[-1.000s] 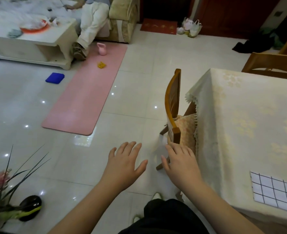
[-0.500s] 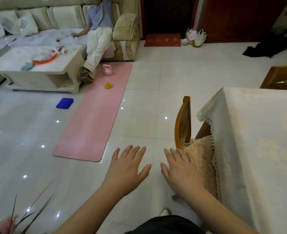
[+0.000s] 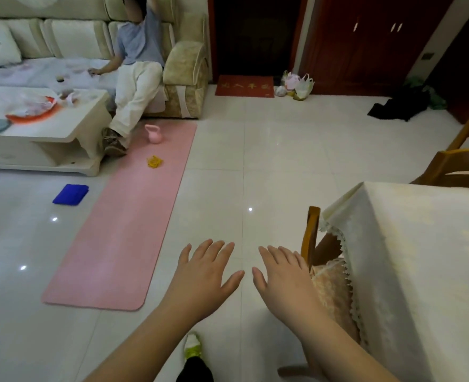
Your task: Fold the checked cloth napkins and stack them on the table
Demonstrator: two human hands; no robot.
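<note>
My left hand (image 3: 203, 274) and my right hand (image 3: 285, 279) are stretched out side by side over the floor, palms down, fingers straight and spread, holding nothing. The table (image 3: 420, 244) under a cream tablecloth stands at the right, just past my right hand. No checked napkin shows in this view.
A wooden chair (image 3: 311, 238) with a cushion is tucked against the table's left side; another chair (image 3: 459, 166) stands behind it. A pink mat (image 3: 128, 230) lies on the tiled floor. A person sits on the sofa (image 3: 186, 67) by a white coffee table (image 3: 51, 133).
The view has lifted and turned left: the checked napkin at the table's near edge has left the frame, and more of the room shows. Both hands stay open and spread.
</note>
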